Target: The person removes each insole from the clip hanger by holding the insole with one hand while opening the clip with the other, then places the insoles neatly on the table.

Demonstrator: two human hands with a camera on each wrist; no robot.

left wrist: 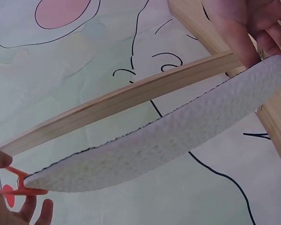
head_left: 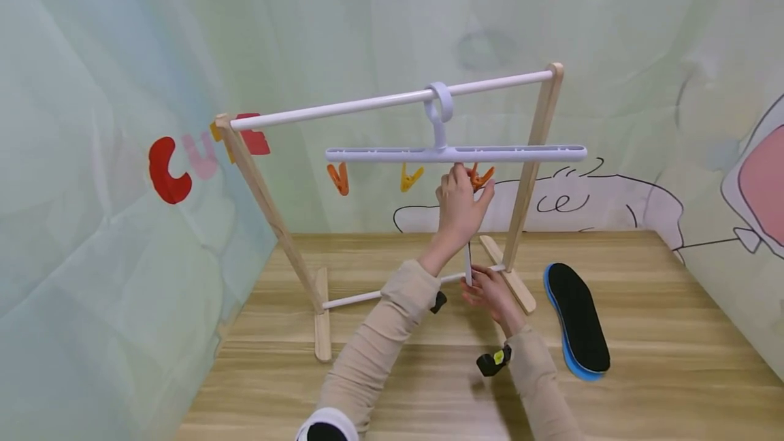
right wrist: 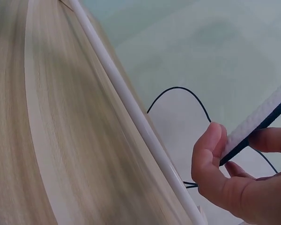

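A white, textured insole with a dark face [left wrist: 154, 145] hangs lengthwise between my two hands. My left hand [head_left: 459, 206] is up under the white hanger bar [head_left: 392, 154], its thumb and fingers pinching an orange clip [head_left: 480, 178]. The left wrist view shows that orange clip [left wrist: 22, 183] at the insole's narrow tip. Lower down, my right hand [head_left: 490, 291] pinches the insole's other end. Thumb and fingers of the right hand [right wrist: 248, 183] lie on both faces of the insole [right wrist: 262, 119] in the right wrist view.
The hanger hooks over the white top rod [head_left: 343, 108] of a wooden stand [head_left: 263, 203]. An orange clip [head_left: 339, 179] and a yellow clip [head_left: 411, 178] hang farther left. A black and blue insole [head_left: 578, 318] lies on the table [head_left: 661, 359] at right. Behind is a printed curtain [head_left: 343, 33].
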